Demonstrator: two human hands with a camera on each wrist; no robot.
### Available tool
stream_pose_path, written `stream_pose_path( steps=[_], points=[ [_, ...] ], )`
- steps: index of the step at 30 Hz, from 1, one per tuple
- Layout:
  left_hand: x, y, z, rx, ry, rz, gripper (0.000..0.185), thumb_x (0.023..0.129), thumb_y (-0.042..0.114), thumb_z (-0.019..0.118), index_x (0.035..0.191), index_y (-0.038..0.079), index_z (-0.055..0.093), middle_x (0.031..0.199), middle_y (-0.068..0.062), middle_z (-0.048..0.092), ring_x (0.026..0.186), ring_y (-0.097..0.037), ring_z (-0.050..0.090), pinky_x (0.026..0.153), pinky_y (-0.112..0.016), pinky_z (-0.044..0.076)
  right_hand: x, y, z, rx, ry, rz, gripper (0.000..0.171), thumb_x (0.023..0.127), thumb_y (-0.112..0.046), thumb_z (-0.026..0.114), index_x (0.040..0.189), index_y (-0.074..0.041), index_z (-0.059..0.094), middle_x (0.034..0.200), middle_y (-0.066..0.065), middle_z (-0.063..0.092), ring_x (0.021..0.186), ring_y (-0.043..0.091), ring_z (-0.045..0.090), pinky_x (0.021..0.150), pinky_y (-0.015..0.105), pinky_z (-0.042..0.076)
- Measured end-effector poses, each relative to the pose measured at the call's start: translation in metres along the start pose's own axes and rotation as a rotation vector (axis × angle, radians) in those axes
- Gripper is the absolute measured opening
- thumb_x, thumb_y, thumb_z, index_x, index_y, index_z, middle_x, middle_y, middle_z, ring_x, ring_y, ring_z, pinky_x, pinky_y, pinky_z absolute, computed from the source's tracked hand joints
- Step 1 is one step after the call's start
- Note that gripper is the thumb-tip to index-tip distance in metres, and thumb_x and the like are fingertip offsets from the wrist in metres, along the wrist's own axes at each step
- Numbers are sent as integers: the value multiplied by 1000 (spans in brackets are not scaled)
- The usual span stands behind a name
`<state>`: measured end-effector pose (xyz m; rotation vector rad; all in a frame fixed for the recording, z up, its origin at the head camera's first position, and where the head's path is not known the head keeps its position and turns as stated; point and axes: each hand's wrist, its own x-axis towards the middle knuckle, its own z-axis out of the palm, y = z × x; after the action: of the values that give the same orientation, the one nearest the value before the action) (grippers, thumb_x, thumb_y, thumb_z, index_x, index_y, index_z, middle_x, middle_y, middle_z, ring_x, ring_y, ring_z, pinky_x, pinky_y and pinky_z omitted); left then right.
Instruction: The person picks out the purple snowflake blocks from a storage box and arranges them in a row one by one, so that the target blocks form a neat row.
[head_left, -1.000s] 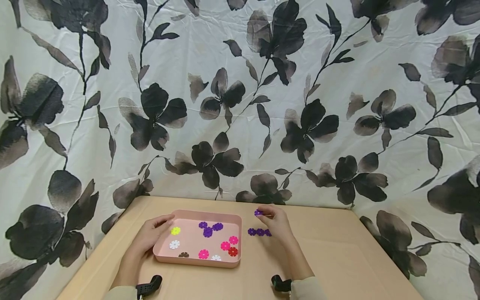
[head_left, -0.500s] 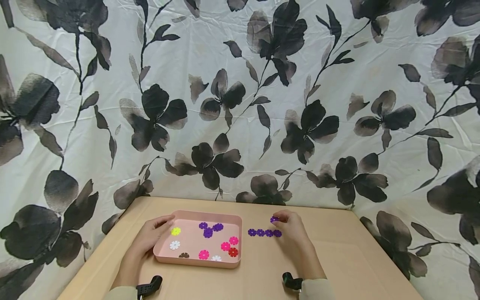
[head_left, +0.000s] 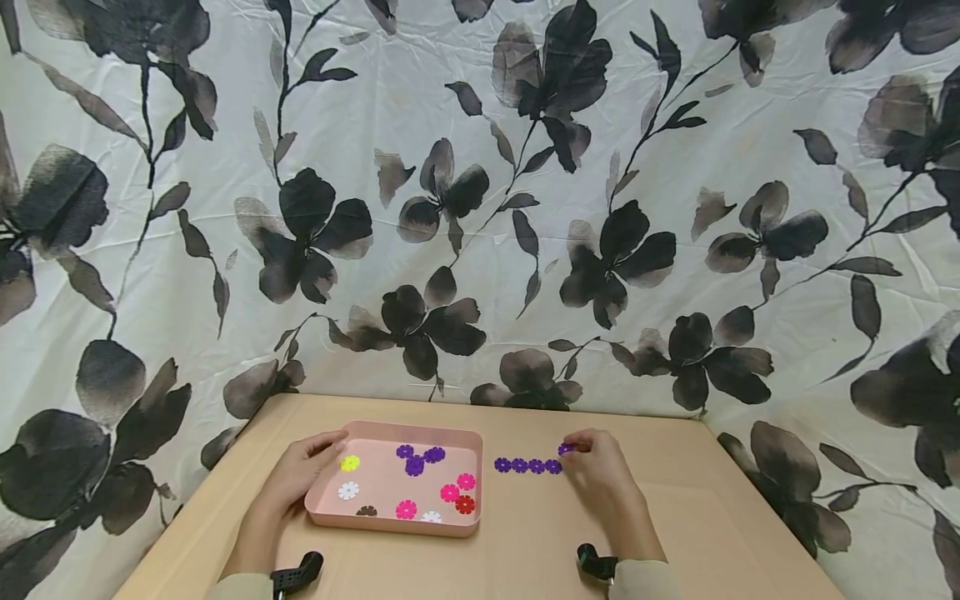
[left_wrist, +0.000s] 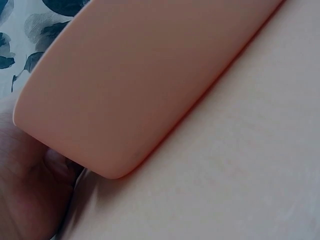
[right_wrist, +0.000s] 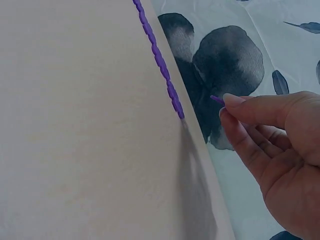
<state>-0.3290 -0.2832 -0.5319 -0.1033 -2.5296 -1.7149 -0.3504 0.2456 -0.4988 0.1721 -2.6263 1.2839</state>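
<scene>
My right hand [head_left: 603,471] pinches a small purple flower-shaped piece [head_left: 566,448] between thumb and fingertip. It is held above the table, just past the right end of a row of several matching purple flower pieces [head_left: 519,466]. In the right wrist view that row [right_wrist: 159,59] appears edge-on as a thin purple line, apart from the held piece [right_wrist: 217,100]. My left hand [head_left: 300,475] grips the left side of a shallow pink tray [head_left: 382,483], with some fingers hidden behind its wall. Inside lie purple flower pieces [head_left: 414,466] grouped near the back.
Other flower pieces in the tray are yellow [head_left: 349,463], white [head_left: 348,491], brown [head_left: 367,511], pink [head_left: 406,509] and red [head_left: 464,505]. The light wooden table [head_left: 720,500] stretches right of the tray. Behind it hangs a floral cloth [head_left: 525,250].
My right hand has moved rightward along the row with the purple flower piece pinched, uncovering the row's right end. The left hand and tray stay put.
</scene>
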Motion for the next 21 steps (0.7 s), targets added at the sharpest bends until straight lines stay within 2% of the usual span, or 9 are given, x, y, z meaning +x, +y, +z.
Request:
stream_pose_path(
  steps=[4, 8, 12, 16, 21],
  points=[
    [0, 0, -1, 2, -1, 0, 54, 105, 43, 60, 149, 12, 58, 157, -15, 52, 148, -35, 46, 111, -32, 49, -1, 1, -1, -5, 0, 27, 25, 87, 7, 75, 112, 3, 76, 105, 14, 77, 97, 25, 70, 94, 46, 58],
    [0, -1, -2, 5, -4, -1, 55, 105, 44, 60, 149, 12, 58, 157, -15, 52, 148, -35, 45, 112, -33, 48, -3, 1, -2, 10, -23, 82, 25, 88, 6, 75, 112, 2, 76, 106, 14, 76, 99, 24, 68, 96, 48, 57],
    [0, -1, -2, -11, -3, -5, 54, 105, 43, 61, 149, 11, 58, 157, -16, 52, 147, -35, 46, 105, -22, 48, -3, 5, -1, -18, -34, 92, 23, 88, 6, 76, 111, 3, 76, 105, 13, 76, 97, 24, 68, 94, 48, 57],
    [0, 0, -2, -35, -2, -9, 53, 105, 40, 62, 149, 11, 59, 157, -16, 52, 146, -33, 47, 94, -10, 45, -1, 12, 0, -61, -39, 83, 20, 88, 6, 77, 107, 2, 76, 100, 12, 76, 92, 23, 68, 86, 42, 59],
    [0, 0, -2, -37, -4, -2, 53, 105, 40, 62, 148, 11, 59, 157, -16, 52, 146, -33, 47, 93, -8, 44, 0, 20, 2, -70, -39, 76, 17, 85, 7, 78, 102, 2, 77, 95, 11, 76, 84, 20, 64, 70, 29, 56]
  ],
)
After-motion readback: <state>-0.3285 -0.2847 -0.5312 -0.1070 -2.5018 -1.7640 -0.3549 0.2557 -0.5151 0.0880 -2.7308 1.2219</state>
